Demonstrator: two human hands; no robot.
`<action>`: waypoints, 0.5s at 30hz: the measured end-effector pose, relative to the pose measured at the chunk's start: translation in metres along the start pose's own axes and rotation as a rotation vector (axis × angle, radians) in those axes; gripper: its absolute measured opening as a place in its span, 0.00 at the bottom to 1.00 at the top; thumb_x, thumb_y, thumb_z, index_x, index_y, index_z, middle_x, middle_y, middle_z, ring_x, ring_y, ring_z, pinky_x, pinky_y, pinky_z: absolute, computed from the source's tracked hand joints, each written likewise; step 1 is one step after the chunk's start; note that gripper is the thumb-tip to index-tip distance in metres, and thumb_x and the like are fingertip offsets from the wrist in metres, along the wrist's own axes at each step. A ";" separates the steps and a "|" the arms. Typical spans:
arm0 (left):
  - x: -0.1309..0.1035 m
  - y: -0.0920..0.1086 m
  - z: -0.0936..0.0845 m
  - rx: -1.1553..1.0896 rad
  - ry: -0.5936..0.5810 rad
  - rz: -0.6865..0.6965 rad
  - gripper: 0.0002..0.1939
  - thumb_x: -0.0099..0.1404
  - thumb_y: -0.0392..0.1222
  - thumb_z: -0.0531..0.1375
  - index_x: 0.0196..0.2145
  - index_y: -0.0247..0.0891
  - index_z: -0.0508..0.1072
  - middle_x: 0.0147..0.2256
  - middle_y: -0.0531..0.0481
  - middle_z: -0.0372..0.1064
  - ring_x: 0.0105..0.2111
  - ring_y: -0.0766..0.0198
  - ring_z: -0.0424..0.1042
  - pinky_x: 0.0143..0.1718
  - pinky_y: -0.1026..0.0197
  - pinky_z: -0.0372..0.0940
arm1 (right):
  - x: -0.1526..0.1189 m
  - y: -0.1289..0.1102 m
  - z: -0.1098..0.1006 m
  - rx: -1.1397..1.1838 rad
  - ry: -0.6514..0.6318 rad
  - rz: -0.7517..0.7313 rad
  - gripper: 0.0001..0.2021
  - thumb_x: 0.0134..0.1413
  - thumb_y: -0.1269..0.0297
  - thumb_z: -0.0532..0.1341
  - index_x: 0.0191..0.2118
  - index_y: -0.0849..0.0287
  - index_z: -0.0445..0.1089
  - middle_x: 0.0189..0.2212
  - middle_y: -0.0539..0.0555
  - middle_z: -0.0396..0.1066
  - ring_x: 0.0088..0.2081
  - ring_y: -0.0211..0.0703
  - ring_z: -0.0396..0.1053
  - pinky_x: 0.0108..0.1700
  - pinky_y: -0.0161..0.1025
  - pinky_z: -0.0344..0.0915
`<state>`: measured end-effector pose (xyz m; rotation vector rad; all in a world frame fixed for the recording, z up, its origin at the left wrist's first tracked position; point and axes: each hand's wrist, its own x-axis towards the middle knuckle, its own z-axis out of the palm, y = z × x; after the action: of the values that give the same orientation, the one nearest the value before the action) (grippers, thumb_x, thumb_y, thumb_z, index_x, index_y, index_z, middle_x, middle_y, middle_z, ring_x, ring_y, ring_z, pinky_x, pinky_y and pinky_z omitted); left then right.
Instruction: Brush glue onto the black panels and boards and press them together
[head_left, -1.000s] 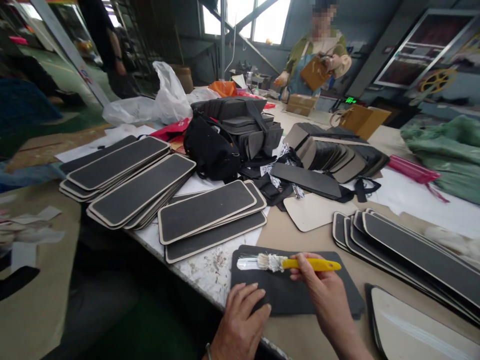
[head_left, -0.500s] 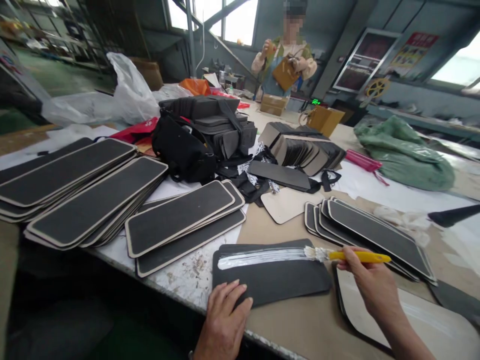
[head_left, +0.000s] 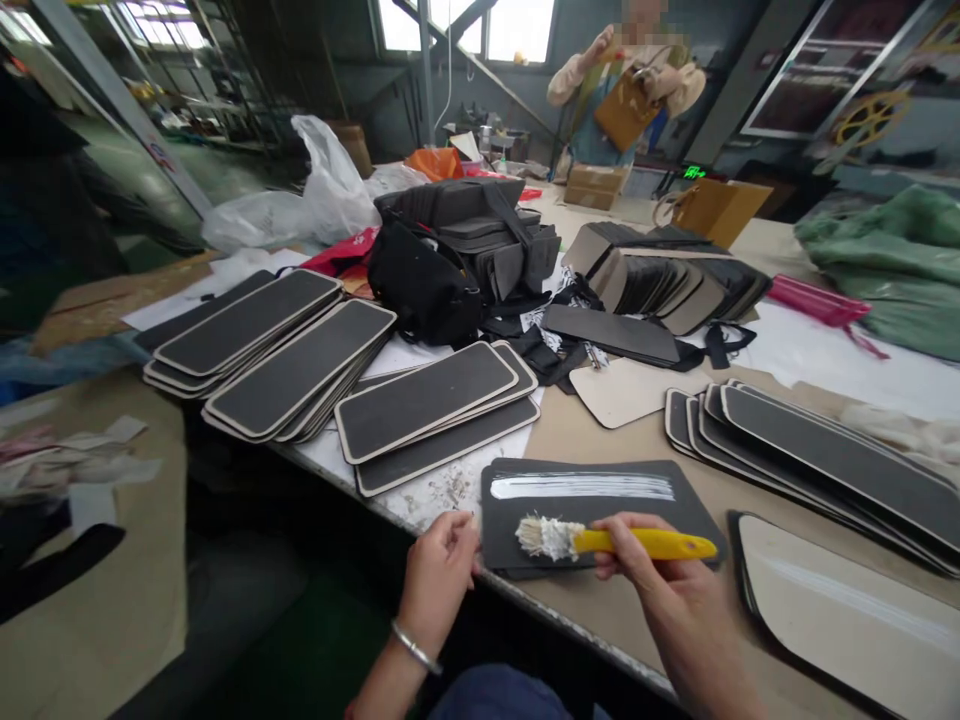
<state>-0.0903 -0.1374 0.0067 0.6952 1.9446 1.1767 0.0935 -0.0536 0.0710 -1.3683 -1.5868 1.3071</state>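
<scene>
My right hand grips a paintbrush by its yellow handle. The brush's bristles are caked in white and hang over the lower part of a dark grey panel; I cannot tell if they touch it. A streaky white band of wet-looking paste runs along the panel's upper part. At the panel's left edge my left hand has its fingers pinched together; what they hold, if anything, is hidden. Right of the panel lies a larger beige panel with a faint white streak.
Pale-rimmed dark panels lie in stacks at left, centre left and right. Behind them are a black bag, a pink pouch and bundled dark pieces. A co-worker holds a brown bag across the table.
The brush has lifted off the white band and come left and nearer to me. My left hand has left its flat rest on the panel and pinched up at its left edge. The view has shifted left.
</scene>
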 end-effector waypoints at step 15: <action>0.011 0.012 0.010 -0.013 -0.183 -0.057 0.10 0.52 0.46 0.53 0.20 0.40 0.57 0.09 0.60 0.57 0.09 0.71 0.58 0.09 0.73 0.48 | 0.009 0.021 -0.028 -0.036 0.183 0.102 0.22 0.38 0.42 0.61 0.29 0.59 0.69 0.22 0.54 0.72 0.24 0.45 0.70 0.29 0.40 0.69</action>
<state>-0.0880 -0.1186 0.0111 0.7110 1.7906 1.0525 0.1235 -0.0387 0.0574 -1.5621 -1.4394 1.1794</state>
